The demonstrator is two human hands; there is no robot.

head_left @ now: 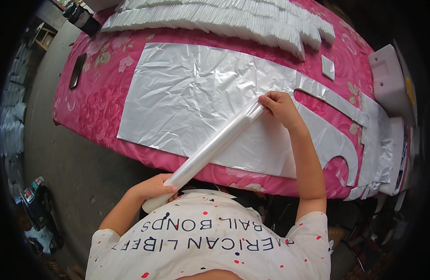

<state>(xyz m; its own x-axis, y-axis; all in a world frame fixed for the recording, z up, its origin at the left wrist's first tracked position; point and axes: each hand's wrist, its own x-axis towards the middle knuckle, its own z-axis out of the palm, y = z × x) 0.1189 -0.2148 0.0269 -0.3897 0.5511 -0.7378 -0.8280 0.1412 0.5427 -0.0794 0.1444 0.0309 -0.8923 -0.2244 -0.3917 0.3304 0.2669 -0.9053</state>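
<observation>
A long, narrow strip of folded white plastic film [210, 144] slants between my hands, from near my body up over the table. My left hand [156, 187] is closed around its lower end, close to my shirt. At the upper end, my right hand [278, 107] pinches the strip between thumb and fingers. Beneath it, a crinkled, shiny white plastic sheet [177, 93] lies flat, with curved cut-outs and narrow straps at its right end. More white plastic sheets [376, 135] hang over the table's right edge.
A pink flowered cloth [103, 107] covers the table. Long rows of folded white plastic pieces [215, 23] line the far side. A small white flat packet [327, 68], a dark phone [77, 71] and a black container [84, 21] rest there too. White boxes [385, 74] stand right.
</observation>
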